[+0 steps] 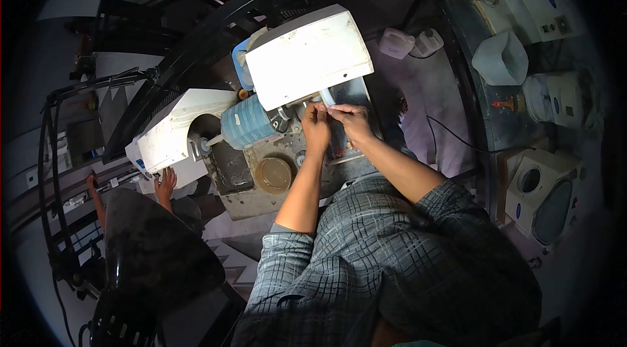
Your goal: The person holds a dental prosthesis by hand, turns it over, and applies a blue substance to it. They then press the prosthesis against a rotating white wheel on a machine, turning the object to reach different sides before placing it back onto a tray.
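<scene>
My left hand (316, 130) and my right hand (354, 125) meet with fingertips pinched close together, just under the front edge of a white machine hood (310, 53). What they pinch is too small to make out. Right at the fingertips, a pale bluish-white wheel (327, 96) shows partly below the hood, which hides the rest of it. To the left of my left hand is a black knob-like part (280, 119), beside a large blue ribbed water bottle (247, 123) lying on its side.
A round brown bowl (273, 175) rests on the grey, stained worktop (245, 206). Another white hood (186, 121) stands at left, near another person's hand (166, 183). A black lamp shade (153, 242) fills the lower left. Plastic jugs (396, 43) and a beige machine (539, 187) are at right.
</scene>
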### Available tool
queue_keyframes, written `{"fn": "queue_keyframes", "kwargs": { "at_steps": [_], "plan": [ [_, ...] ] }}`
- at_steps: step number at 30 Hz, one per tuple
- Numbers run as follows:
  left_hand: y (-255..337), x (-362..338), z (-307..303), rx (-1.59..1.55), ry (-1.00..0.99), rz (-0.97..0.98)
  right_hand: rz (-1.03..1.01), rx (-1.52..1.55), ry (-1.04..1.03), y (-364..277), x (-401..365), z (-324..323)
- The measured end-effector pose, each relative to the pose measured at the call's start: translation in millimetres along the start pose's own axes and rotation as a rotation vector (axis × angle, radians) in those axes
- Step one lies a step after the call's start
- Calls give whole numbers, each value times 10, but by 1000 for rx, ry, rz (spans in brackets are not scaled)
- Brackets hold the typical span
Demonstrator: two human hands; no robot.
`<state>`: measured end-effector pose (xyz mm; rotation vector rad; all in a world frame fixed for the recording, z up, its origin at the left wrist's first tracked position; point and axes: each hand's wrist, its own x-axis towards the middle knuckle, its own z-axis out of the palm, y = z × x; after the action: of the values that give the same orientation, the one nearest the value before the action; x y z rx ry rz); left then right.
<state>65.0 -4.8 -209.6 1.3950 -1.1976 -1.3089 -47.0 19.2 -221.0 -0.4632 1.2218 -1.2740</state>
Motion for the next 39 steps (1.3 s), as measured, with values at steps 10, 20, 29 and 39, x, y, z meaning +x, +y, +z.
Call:
{"fn": "queue_keyframes", "kwargs": {
  "at_steps": [10,20,29,39],
  "plan": [
    [-13,168,25,-11,5,-175,118,-4,60,15,120,-14],
    [9,169,14,-185,-10,-221,145,24,92,24,126,12],
    [-89,78,-4,-241,-26,-163,57,17,-3,-46,57,2],
    [-139,-69,23,-409,2,-79,-257,-276,-36,-18,-8,-53]
  ]
}}
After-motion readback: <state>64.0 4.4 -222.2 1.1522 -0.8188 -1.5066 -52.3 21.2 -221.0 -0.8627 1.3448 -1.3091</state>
